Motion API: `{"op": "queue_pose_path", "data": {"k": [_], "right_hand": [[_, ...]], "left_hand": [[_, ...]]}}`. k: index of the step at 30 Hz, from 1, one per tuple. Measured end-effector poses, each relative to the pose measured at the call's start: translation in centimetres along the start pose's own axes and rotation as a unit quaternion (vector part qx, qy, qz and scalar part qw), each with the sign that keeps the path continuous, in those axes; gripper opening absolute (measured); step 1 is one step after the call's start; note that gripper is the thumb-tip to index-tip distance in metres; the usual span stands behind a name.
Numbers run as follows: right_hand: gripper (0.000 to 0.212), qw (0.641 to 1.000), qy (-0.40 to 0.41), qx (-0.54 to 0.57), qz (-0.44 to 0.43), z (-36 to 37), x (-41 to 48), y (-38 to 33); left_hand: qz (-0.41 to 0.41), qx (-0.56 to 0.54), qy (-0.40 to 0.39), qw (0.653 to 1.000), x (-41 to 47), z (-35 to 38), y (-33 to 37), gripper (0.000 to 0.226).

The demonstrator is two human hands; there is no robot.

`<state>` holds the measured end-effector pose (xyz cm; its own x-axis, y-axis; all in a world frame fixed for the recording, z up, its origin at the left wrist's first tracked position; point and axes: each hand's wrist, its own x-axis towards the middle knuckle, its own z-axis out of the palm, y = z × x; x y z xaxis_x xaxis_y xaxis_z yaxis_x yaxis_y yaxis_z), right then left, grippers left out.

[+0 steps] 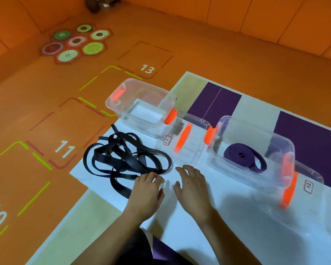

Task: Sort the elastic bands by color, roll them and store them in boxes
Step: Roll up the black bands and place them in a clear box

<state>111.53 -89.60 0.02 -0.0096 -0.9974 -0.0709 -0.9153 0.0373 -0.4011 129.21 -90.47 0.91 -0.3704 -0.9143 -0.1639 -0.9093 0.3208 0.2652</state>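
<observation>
both hands are out over the white mat (227, 217), palms down, neither one holding anything. the left hand (147, 192) is loose and open, its fingers (157, 179) gently bent and reaching the near edge of the black bands (122, 155). the tips are blurred, so i can't say for sure they press on a loop, though one strip runs right under the hand. the right hand (194, 188) sits just beside it, apart from the bands, fingers (183, 169) spread wide and thumb out to the side, over bare mat.

the black bands lie in a loose tangle on the mat's left part, one end trailing toward the orange floor (46, 111). behind them stands the left box (151, 87), clear with orange clips. to its right a lid (187, 148) lies flat, with a small label (167, 140) at its corner. further right stands the right box (256, 129), also clear, and inside it a purple roll (241, 154) lies on the bottom, its outer end a little unwound. a second lid (310, 176) with its own label (308, 186) lies just beside that box, on the near right.

the floor bears dashed squares numbered 10, 11 and 13.
</observation>
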Motion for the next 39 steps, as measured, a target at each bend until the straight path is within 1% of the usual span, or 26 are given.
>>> {"op": "queue_pose_path", "data": {"k": [3,5,7,9,10,12,13,14,16,18,19,20,22,24,25,28,31,33,36,37,39], "right_hand": [[0.043,0.998,-0.05,0.0,0.024,2.7,1.2,-3.6],[0.046,0.995,-0.083,0.005,0.061,4.2,2.3,-6.4],[0.043,0.99,-0.097,0.025,0.098,5.8,3.3,-8.9],[0.037,0.989,-0.082,0.046,0.111,7.4,4.2,-10.8],[0.038,0.989,-0.075,0.049,0.117,8.1,4.7,-11.7],[0.052,0.988,-0.071,0.049,0.132,9.1,5.6,-13.1],[0.058,0.987,-0.072,0.045,0.138,9.3,6.0,-13.5],[0.06,0.986,-0.076,0.035,0.146,9.5,6.4,-13.8],[0.051,0.983,-0.097,-0.006,0.155,9.8,7.1,-14.3],[0.036,0.974,-0.143,-0.042,0.168,10.2,7.2,-14.3],[0.031,0.972,-0.152,-0.039,0.174,10.4,7.1,-14.2],[0.027,0.973,-0.146,-0.028,0.179,10.7,6.9,-14.0],[0.021,0.977,-0.108,0.003,0.181,10.8,6.1,-13.8],[0.013,0.981,-0.034,0.061,0.179,10.5,5.2,-13.8],[0.009,0.977,0.003,0.103,0.184,10.0,4.8,-14.0],[0.011,0.952,0.116,0.193,0.21,7.0,3.9,-14.9],[0.006,0.92,0.211,0.235,0.234,2.0,3.6,-15.4],[0.015,0.905,0.229,0.267,0.24,-1.6,3.6,-15.7],[0.02,0.904,0.252,0.289,0.189,-7.0,2.9,-17.4],[0.019,0.901,0.262,0.301,0.171,-8.4,2.7,-17.9],[0.009,0.89,0.286,0.318,0.155,-11.1,2.3,-18.9]], "left_hand": [[0.006,0.002,-0.026,1.0,0.4,-0.3,-5.6,0.031],[0.02,0.023,-0.047,0.998,0.9,-0.9,-9.4,0.036],[0.037,0.051,-0.063,0.996,1.7,-1.5,-12.8,0.05],[0.042,0.074,-0.063,0.994,2.5,-1.7,-15.8,0.065],[0.045,0.085,-0.067,0.993,3.0,-1.6,-17.3,0.072],[0.055,0.097,-0.078,0.991,3.9,-1.3,-19.8,0.084],[0.058,0.094,-0.083,0.99,4.1,-1.3,-20.6,0.087],[0.064,0.09,-0.102,0.989,4.3,-1.1,-21.3,0.087],[0.07,0.075,-0.134,0.986,4.5,-0.8,-22.2,0.082],[0.078,0.044,-0.146,0.985,4.1,-0.5,-22.6,0.079],[0.083,0.026,-0.145,0.986,3.8,-0.3,-22.9,0.078],[0.086,0.014,-0.141,0.986,3.5,-0.2,-23.0,0.077],[0.086,0.003,-0.119,0.989,3.2,0.0,-23.5,0.073],[0.072,0.005,-0.073,0.995,3.1,0.1,-23.9,0.065],[0.061,0.008,-0.057,0.996,3.1,0.0,-24.1,0.059],[0.022,0.017,-0.044,0.999,3.0,-0.5,-25.1,0.038],[-0.01,0.036,-0.061,0.997,2.7,-1.0,-26.4,0.028],[-0.025,0.043,-0.064,0.997,2.7,-1.3,-26.8,0.026],[-0.028,0.059,-0.064,0.996,2.3,-2.1,-26.3,0.024],[-0.027,0.062,-0.067,0.995,2.4,-2.1,-26.2,0.024],[-0.021,0.074,-0.065,0.995,2.5,-2.4,-25.8,0.026]]}}
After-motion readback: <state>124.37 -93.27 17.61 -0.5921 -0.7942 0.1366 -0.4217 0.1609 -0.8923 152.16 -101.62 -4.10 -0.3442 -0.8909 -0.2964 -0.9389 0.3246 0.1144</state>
